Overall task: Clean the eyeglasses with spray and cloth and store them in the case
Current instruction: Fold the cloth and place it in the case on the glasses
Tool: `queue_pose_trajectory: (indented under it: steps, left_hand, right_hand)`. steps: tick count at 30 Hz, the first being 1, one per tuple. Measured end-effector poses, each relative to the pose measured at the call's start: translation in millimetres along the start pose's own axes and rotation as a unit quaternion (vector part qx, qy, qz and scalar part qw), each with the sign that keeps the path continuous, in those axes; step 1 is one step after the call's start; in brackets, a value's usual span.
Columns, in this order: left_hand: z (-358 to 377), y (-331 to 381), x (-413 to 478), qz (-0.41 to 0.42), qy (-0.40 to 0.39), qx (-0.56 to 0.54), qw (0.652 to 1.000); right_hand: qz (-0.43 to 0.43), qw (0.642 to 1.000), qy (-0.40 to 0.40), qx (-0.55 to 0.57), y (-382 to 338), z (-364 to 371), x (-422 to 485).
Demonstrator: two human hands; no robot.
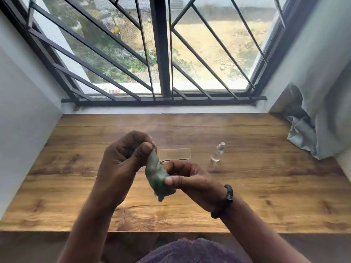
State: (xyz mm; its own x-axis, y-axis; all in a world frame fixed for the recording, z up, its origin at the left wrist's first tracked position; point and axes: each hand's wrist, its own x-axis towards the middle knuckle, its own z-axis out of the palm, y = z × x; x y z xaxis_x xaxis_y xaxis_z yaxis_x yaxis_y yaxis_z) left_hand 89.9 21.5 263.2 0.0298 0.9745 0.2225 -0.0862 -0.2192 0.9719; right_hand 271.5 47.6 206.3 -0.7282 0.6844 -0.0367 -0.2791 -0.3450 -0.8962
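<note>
My left hand [121,158] pinches the soft green cleaning cloth [157,176] at its 12 o'clock end, my right hand [188,179] at 3, likely spreading it for wiping. Thin wire-rimmed eyeglasses [164,161] show at 1 o'clock, near the clear plastic case [174,153].

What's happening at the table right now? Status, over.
Left grip, right grip both pinch green cloth. Eyeglasses barely show behind hands. Case, spray bottle on table beyond, untouched. Nothing in the way.

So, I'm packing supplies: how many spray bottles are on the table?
1. The bottle stands upright on the table, right of the clear case. The left hand and right hand, gripping the cloth, hide some tabletop, so another may be hidden.
</note>
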Motion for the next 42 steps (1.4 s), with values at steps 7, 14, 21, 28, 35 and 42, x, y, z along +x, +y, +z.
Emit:
queue_pose_trajectory:
  steps: [7, 14, 21, 28, 35, 42]
  left_hand:
    - [-4, -5, 2, -0.001, 0.049, -0.012, 0.999]
    - [-2, -5, 2, 0.011, 0.074, 0.026, 0.997]
    - [1, -6, 0, 0.018, 0.134, 0.066, 0.989]
    - [-1, -26, -2, -0.01, 0.175, 0.098, 0.98]
    - [-4, -66, -12, -0.052, 0.161, 0.152, 0.974]
    - [-2, -102, -31, -0.084, 0.137, 0.162, 0.974]
  right_hand:
    - [-0.029, 0.993, 0.113, 0.012, -1, -7, -8]
    - [-0.081, 0.983, 0.159, -0.044, -2, -10, -10]
    - [-0.129, 0.966, 0.201, -0.103, -18, -15, -12]
    - [-0.056, 0.962, 0.191, -0.189, -33, -43, -20]
    - [0.031, 0.933, 0.227, -0.278, -22, -63, -30]
    - [0.074, 0.901, 0.281, -0.321, 4, -76, -43]
